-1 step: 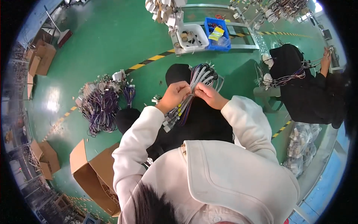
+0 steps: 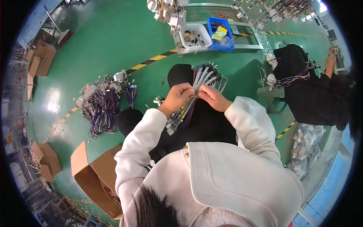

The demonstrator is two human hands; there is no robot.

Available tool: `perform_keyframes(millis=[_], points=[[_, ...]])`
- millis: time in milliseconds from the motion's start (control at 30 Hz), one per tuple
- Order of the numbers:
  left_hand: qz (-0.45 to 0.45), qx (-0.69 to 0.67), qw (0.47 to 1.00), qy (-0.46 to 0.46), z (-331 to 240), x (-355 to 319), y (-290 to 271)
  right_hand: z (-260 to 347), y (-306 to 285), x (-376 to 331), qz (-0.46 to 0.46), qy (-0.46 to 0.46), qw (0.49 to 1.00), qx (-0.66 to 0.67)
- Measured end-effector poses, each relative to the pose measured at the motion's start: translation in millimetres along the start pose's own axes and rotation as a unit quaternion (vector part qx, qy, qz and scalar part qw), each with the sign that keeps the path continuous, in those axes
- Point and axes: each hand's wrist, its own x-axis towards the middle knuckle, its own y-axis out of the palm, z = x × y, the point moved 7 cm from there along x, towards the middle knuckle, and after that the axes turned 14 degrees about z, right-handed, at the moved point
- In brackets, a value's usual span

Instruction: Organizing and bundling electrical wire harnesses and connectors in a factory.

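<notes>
A wire harness (image 2: 202, 75) of grey and coloured leads lies across my lap, over black trousers (image 2: 206, 123). My left hand (image 2: 177, 97) pinches the bundle at its middle. My right hand (image 2: 212, 97) grips the same bundle just to the right, fingertips close to the left hand's. Dark plugs fan out at the far end. Small white and yellow connectors (image 2: 173, 124) hang below my left wrist. Both arms wear white sleeves.
A heap of purple wire harnesses (image 2: 100, 108) lies on the green floor to my left. An open cardboard box (image 2: 94, 178) stands at lower left. A white bin (image 2: 194, 36) and blue bin (image 2: 221, 32) sit ahead. Another person in black (image 2: 314, 94) handles wires at right.
</notes>
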Motion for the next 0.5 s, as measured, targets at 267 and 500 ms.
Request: perform_keyframes(millis=[267,500], points=[[-0.007,0.049,0.998,0.046,-11,-14,-3,14,1,-6,-0.010,0.019,0.995,-0.093],[-0.128,-0.027,0.991,-0.002,22,-5,-20,14,17,-3,-0.021,0.000,0.999,0.038]])
